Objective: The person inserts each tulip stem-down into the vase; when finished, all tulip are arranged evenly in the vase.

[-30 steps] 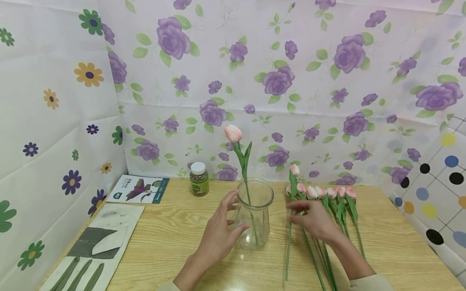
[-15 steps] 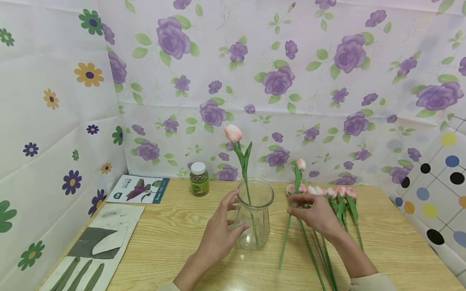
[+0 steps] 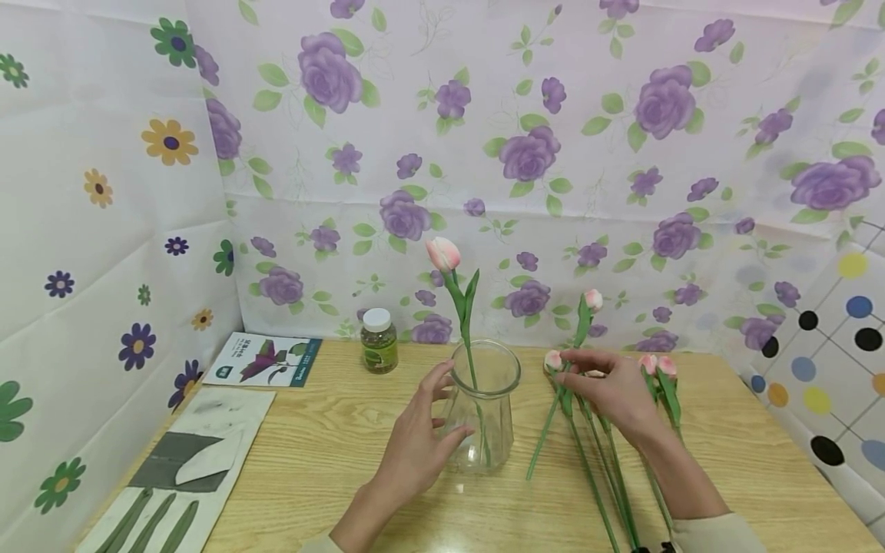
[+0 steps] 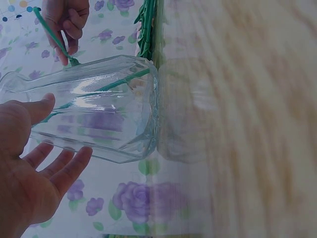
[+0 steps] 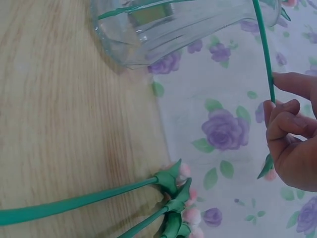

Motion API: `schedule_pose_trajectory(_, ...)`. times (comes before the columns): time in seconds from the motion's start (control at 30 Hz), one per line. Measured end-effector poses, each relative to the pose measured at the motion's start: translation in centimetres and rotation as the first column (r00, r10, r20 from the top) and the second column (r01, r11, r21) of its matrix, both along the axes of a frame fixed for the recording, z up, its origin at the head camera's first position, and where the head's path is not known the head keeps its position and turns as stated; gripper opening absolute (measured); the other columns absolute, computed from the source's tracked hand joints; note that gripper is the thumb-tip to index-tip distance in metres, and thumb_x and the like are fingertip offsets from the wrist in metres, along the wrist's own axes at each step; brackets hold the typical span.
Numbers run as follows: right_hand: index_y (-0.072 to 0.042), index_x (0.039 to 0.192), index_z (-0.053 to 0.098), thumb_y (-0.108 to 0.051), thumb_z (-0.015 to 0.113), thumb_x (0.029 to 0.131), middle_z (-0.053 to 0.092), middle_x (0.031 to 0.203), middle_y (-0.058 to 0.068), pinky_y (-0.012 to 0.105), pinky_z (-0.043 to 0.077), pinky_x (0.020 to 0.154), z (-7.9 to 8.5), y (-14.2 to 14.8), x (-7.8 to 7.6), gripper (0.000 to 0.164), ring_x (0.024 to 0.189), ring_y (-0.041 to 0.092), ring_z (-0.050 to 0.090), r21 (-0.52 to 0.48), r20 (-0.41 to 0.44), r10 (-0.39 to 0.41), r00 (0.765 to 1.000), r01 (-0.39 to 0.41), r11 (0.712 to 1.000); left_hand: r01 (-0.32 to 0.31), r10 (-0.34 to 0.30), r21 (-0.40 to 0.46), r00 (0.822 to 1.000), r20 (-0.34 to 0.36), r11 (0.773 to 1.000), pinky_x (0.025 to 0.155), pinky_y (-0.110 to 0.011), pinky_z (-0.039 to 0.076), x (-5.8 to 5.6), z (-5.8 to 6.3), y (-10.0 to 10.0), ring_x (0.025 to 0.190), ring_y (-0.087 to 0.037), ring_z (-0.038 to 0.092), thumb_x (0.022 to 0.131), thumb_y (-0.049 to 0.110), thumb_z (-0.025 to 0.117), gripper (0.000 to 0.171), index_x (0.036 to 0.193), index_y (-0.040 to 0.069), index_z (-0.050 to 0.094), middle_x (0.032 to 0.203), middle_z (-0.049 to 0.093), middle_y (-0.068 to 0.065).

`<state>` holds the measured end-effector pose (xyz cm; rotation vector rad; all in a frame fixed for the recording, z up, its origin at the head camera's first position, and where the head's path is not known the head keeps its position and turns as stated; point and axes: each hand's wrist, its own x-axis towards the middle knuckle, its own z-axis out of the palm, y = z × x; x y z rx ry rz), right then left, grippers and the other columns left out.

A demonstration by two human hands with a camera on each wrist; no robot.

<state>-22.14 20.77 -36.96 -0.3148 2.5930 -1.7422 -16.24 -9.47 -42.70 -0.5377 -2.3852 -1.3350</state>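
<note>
A clear glass vase [image 3: 499, 434] stands upright on the wooden table, with one pink artificial tulip [image 3: 442, 254] leaning left inside it. My left hand [image 3: 408, 457] holds the vase's left side, its thumb in front and fingers around the far side; the left wrist view shows thumb and fingertips against the glass [image 4: 106, 136]. Right of the vase, my right hand [image 3: 611, 395] pinches the green stem [image 5: 265, 49] of another tulip between thumb and fingers. That tulip's pink bloom [image 3: 593, 299] tilts up to the right, and its stem end slants down left, clear of the vase.
Several pink tulips [image 3: 667, 367] lie on the table [image 3: 332, 461] under and beside my right hand. A white-capped jar [image 3: 379, 347] stands behind left. A booklet [image 3: 259, 359] and a printed sheet [image 3: 183, 453] lie at the left. Floral cloth [image 3: 477, 161] hangs behind.
My right hand has lifted its tulip and moved slightly right; the bloom has tilted rightward and the stem end has swung up and left. My left hand and the vase have stayed put.
</note>
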Motion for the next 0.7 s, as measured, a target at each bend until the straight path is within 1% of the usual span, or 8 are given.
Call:
schedule_pose_trajectory(0.13, 0.0, 0.139, 0.065, -0.018, 0.077, 0.098, 0.066, 0.093, -0.001, 0.029, 0.037, 0.044, 0.5, -0.1, 0.0, 0.046, 0.049, 0.005, 0.034, -0.025, 0.004, 0.006, 1.0, -0.006, 1.0, -0.001, 0.001, 0.0, 1.0, 0.001, 1.0, 0.088, -0.04, 0.066, 0.0, 0.0, 0.0, 0.127, -0.03, 0.065, 0.088, 0.009, 0.086, 0.099, 0.164, 0.028, 0.025, 0.145, 0.058, -0.011)
schedule_pose_trajectory(0.27, 0.0, 0.138, 0.065, -0.023, 0.077, 0.099, 0.065, 0.092, -0.002, 0.028, 0.039, 0.047, 1.0, -0.3, 0.0, 0.047, 0.052, 0.005, 0.038, -0.037, 0.001, 0.001, 1.0, -0.001, 0.999, -0.002, 0.002, -0.002, 1.0, -0.001, 1.0, 0.088, -0.04, 0.066, 0.0, 0.1, 0.0, 0.127, -0.03, 0.065, 0.088, 0.009, 0.086, 0.099, 0.164, 0.028, 0.025, 0.145, 0.058, -0.012)
schedule_pose_trajectory(0.4, -0.001, 0.138, 0.066, -0.028, 0.077, 0.099, 0.064, 0.091, -0.003, 0.029, 0.037, 0.047, 1.4, -0.5, 0.0, 0.049, 0.052, 0.006, 0.036, -0.039, 0.012, -0.014, 1.0, 0.014, 0.999, -0.004, 0.004, -0.006, 1.0, -0.003, 1.0, 0.088, -0.039, 0.066, 0.0, 0.1, 0.0, 0.127, -0.03, 0.065, 0.088, 0.009, 0.086, 0.099, 0.164, 0.028, 0.025, 0.145, 0.058, -0.012)
schedule_pose_trajectory(0.57, -0.002, 0.14, 0.065, -0.026, 0.077, 0.099, 0.064, 0.089, -0.004, 0.03, 0.034, 0.046, 1.7, -0.6, 0.0, 0.048, 0.05, 0.007, 0.032, -0.058, 0.024, -0.024, 0.999, 0.026, 0.998, -0.004, 0.004, -0.006, 1.0, -0.003, 1.0, 0.088, -0.039, 0.066, 0.0, 0.0, 0.0, 0.127, -0.03, 0.065, 0.087, 0.009, 0.086, 0.1, 0.164, 0.028, 0.024, 0.145, 0.058, -0.011)
schedule_pose_trajectory(0.7, -0.003, 0.141, 0.064, -0.028, 0.078, 0.098, 0.064, 0.088, -0.006, 0.03, 0.033, 0.046, 1.9, -0.7, 0.0, 0.051, 0.05, 0.008, 0.03, -0.085, 0.035, -0.036, 0.999, 0.039, 0.996, 0.001, -0.001, -0.005, 1.0, -0.008, 1.0, 0.088, -0.04, 0.066, 0.0, 0.0, 0.0, 0.127, -0.031, 0.065, 0.087, 0.009, 0.086, 0.1, 0.164, 0.028, 0.024, 0.145, 0.058, -0.012)
